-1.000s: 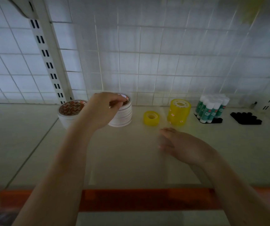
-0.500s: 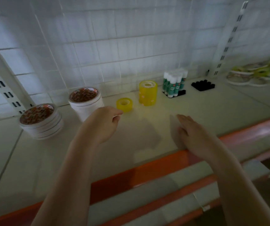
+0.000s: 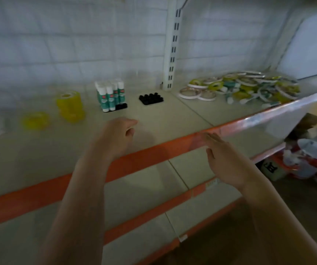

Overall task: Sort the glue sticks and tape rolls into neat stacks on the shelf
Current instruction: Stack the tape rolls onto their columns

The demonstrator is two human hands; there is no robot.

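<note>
A stack of yellow tape rolls [image 3: 71, 106] stands on the shelf [image 3: 173, 115], with a single yellow roll [image 3: 36, 120] to its left. Upright glue sticks [image 3: 109, 96] fill a black holder behind them. An empty black holder [image 3: 151, 98] sits to their right. A loose heap of tape rolls and glue sticks [image 3: 243, 87] lies at the far right. My left hand [image 3: 118, 134] hovers over the shelf front, fingers loosely curled, holding nothing. My right hand [image 3: 224, 159] is flat with straight fingers near the orange shelf edge, empty.
A white slotted upright [image 3: 173, 54] divides the back wall. The orange front lip [image 3: 153, 152] runs diagonally; lower shelves lie beneath. Packaged goods [image 3: 307, 159] sit low at the right. A white tape stack is blurred at the far left edge.
The view has swung right, bringing the loose heap into sight. My left hand left the white tape stacks and moved right. My right hand drew back past the shelf edge.
</note>
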